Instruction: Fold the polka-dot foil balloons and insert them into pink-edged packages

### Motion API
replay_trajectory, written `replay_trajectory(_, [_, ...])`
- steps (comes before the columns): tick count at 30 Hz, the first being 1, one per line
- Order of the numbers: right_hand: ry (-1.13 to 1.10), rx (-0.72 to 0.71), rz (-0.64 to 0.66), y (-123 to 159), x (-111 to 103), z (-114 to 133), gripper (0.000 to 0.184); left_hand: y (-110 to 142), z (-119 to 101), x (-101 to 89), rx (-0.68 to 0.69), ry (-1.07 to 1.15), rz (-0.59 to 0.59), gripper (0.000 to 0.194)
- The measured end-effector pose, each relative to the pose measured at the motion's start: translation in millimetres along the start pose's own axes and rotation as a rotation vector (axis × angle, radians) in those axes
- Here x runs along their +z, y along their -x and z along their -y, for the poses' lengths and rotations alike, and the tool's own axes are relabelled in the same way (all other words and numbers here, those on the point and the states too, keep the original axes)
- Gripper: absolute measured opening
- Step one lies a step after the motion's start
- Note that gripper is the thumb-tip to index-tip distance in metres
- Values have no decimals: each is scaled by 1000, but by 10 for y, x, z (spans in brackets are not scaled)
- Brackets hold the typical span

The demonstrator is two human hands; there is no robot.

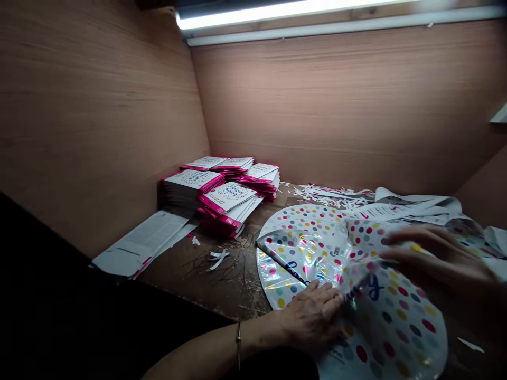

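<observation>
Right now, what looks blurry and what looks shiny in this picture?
In the head view, the right hand is blurred, the left hand clearer; in that view too, glare streaks the dotted sheet, and the lamp shines white.

Round sheet, near right: white, scattered with red, pink, yellow, green and navy dots; bears blue lettering. Stacked packets, left: white with magenta edges; upper faces show multicoloured dots. Paper strips, far: white, some pink. Tabletop: dark brown. Back wall: tan, wood-grained.
</observation>
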State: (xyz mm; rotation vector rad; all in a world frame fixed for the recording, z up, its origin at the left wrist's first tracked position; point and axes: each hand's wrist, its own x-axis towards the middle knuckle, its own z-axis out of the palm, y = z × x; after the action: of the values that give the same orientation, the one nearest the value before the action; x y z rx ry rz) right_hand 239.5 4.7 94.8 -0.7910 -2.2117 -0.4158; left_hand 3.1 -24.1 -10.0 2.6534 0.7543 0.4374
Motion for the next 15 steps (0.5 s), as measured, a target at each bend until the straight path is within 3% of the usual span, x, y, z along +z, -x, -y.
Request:
replay_trajectory(2, [-181, -73, 254, -653, 442, 136, 18, 31, 43, -15, 18, 49, 44, 27])
replay_trajectory(4, [-310, -171, 489, -1047, 1014, 280, 18, 64, 76, -34, -18, 172, 58, 23])
replay_trajectory(6, [-390, -181, 628, -1176, 1596, 386, 10, 103, 95, -52, -140, 387, -9, 24])
replay_trajectory(8, [-428, -188, 691, -1128, 2067, 431, 4, 137, 102, -64, -280, 693, -110, 28])
replay_trajectory(11, [-465, -147, 709, -959, 2461, 410, 1, 150, 113, -60, -396, 1169, -221, 39])
replay_trajectory(15, [-487, -36, 688, -860, 2620, 359, 7, 116, 147, -10, -439, 1450, -315, 52])
